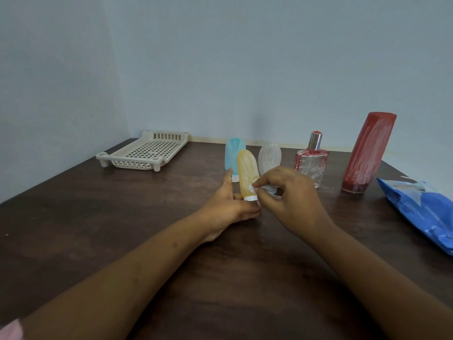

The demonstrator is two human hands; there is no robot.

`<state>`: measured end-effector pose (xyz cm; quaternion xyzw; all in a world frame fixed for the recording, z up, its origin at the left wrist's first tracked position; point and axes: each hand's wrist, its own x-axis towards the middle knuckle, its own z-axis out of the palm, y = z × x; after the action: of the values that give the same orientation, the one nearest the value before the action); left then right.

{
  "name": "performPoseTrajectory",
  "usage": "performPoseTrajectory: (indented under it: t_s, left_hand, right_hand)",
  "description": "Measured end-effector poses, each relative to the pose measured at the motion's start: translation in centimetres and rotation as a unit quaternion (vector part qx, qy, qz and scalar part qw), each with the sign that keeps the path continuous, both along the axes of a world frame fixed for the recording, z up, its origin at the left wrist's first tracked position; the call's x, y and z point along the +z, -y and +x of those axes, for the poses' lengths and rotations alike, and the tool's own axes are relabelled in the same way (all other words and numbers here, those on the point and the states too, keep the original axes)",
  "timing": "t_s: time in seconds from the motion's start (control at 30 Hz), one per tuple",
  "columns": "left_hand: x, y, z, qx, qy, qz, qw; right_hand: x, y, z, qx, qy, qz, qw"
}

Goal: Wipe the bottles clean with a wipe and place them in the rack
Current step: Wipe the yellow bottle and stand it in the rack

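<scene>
My left hand (230, 207) holds a small orange squeeze bottle (247, 173) by its white cap end, the bottle pointing up and away. My right hand (289, 195) pinches a white wipe (255, 188) against the bottle's lower right side. Behind them stand a blue squeeze bottle (234, 153) and a clear squeeze bottle (269, 155). A glass perfume bottle (310, 163) with a silver neck stands to the right, and a tall red bottle (367, 153) smeared with white leans beyond it. The cream plastic rack (144, 153) sits at the back left.
A blue wipes pack (421, 212) lies at the table's right edge. The dark wooden table (122, 217) meets a pale blue wall at the back and left. A pink bit of cloth (9, 330) shows at the lower left corner.
</scene>
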<state>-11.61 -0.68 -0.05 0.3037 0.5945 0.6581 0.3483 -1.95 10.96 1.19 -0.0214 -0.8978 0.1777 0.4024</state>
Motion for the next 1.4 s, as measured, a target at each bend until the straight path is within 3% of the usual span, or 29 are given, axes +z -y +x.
performPoseTrajectory:
  t_s: [0.37, 0.6, 0.93, 1.1, 1.2, 1.4]
  left_hand:
    - [-0.3, -0.1, -0.1, 0.006, -0.027, 0.005, 1.0]
    - [-0.2, -0.2, 0.0, 0.005, -0.026, -0.004, 1.0]
    - [-0.6, -0.3, -0.3, 0.011, -0.047, -0.008, 0.999]
    - [-0.7, -0.3, -0.3, 0.002, -0.05, -0.01, 0.999]
    - [-0.8, -0.3, -0.5, 0.006, -0.056, -0.011, 0.998]
    - [-0.9, -0.4, -0.5, 0.03, -0.048, 0.019, 0.998]
  right_hand:
    - [0.3, 0.7, -0.1, 0.023, 0.016, 0.096, 0.995]
    - [0.7, 0.1, -0.4, -0.01, -0.02, 0.09, 0.996]
    - [0.6, 1.5, -0.1, 0.006, 0.016, 0.204, 0.979]
    - [0.8, 1.2, -0.3, -0.013, -0.014, 0.165, 0.986]
    - [0.8, 1.4, -0.5, -0.021, 0.0, 0.215, 0.976]
    - [1.1, 1.4, 0.0, 0.044, 0.035, 0.24, 0.969]
